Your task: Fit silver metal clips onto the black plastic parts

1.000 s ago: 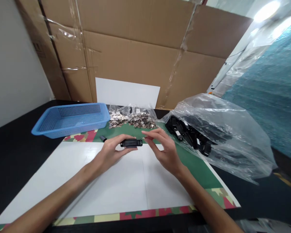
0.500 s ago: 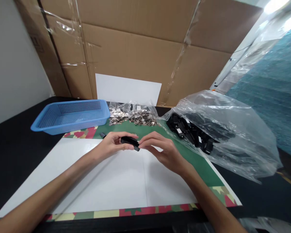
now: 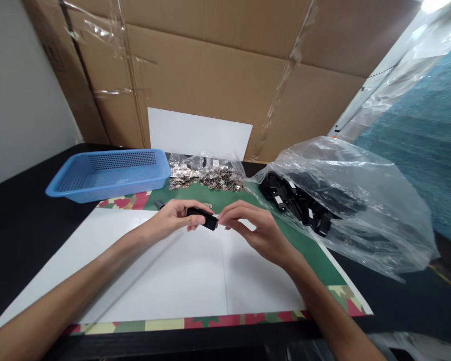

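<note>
My left hand (image 3: 175,216) is closed round a small black plastic part (image 3: 203,218), holding it just above the white sheet (image 3: 165,281). My right hand (image 3: 250,225) pinches at the part's right end with thumb and forefinger; whatever tiny piece sits between those fingertips is too small to make out. Both hands meet over the far middle of the sheet.
A blue mesh basket (image 3: 108,173) stands at the back left. A bag of small metal pieces (image 3: 206,175) lies behind the hands. A large clear bag of black parts (image 3: 323,200) fills the right side. A small dark item (image 3: 159,204) lies by the left hand. Cardboard walls the back.
The black part was turned from level to slanting, and my right hand closed in from open fingers beside it to a pinch at its right end.
</note>
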`<state>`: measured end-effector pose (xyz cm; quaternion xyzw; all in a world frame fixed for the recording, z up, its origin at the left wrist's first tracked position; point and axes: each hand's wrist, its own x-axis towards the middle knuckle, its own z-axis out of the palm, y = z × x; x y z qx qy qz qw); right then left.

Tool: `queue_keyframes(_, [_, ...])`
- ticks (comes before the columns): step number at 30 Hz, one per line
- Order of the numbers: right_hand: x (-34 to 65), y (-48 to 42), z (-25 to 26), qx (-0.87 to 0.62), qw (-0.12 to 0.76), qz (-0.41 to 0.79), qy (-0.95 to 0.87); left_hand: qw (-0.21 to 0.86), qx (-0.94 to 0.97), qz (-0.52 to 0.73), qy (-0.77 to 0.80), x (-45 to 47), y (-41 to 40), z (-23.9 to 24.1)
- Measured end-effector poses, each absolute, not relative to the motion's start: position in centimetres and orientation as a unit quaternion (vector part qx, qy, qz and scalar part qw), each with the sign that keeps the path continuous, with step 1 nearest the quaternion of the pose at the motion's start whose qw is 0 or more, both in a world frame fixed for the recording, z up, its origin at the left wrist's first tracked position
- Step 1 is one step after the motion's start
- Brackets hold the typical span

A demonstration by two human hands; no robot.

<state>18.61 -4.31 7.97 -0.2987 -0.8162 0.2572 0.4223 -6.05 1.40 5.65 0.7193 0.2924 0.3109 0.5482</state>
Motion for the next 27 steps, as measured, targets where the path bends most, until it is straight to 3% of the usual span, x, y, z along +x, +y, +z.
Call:
queue_keyframes(7, [18.2, -4.2, 7.1, -0.359, 0.46, 0.304, -0.753, 0.585, 0.693, 0.289, 0.306, -5.6, 1.2, 5.4])
queue_keyframes(15, [19.8, -3.0, 6.1, -0.498, 0.331, 0.206, -0.775, 0.567, 0.706, 0.255, 0.341, -5.6, 2.0, 4.0])
queue_keyframes(20, [19.7, -2.4, 4.2, -0.557, 0.25, 0.142, -0.779, 0.412, 0.772, 0.295, 0.385, -5.9, 2.0, 3.3])
queue_keyframes(27, [17.6, -1.8, 1.8, -0.587, 0.28, 0.19, -0.736, 0.32, 0.806, 0.279, 0.414, -5.2, 1.2, 2.2])
